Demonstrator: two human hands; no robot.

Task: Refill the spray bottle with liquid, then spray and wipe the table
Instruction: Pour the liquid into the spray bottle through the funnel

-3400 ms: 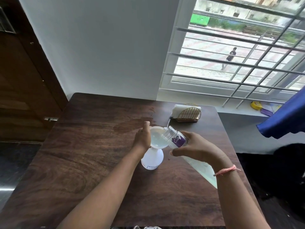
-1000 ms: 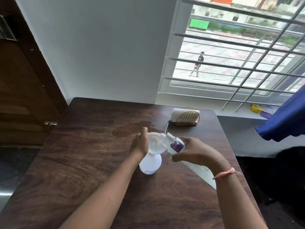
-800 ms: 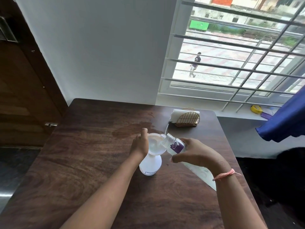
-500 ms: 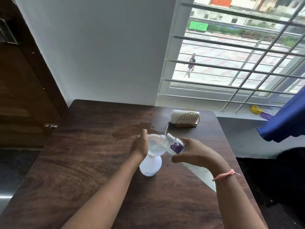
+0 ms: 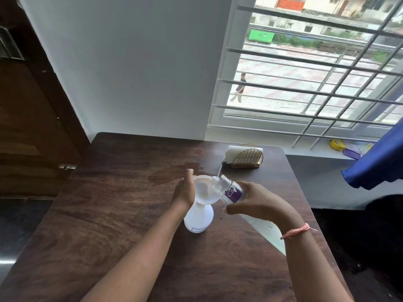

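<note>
Spray bottle (image 5: 198, 216) neck hidden behind funnel (image 5: 205, 189) and left hand (image 5: 185, 192). Refill bottle (image 5: 231, 191) base covered by right hand (image 5: 259, 202); label text partly hidden. Liquid stream indiscernible. Pale object (image 5: 266, 232) under right wrist unidentifiable. Desk (image 5: 109, 214) near edge cropped.

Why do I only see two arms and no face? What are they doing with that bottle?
The camera sits on the person's head and looks down, so you see only their arms, as if through their eyes. There is one picture, from that head camera. The left hand steadies a white funnel that sits in the top of a white spray bottle standing on the brown wooden table. The right hand holds a clear bottle with a purple label, tipped so its open mouth is over the funnel to refill the spray bottle. Farther back on the table is a gold wire holder with white paper napkins.
</note>
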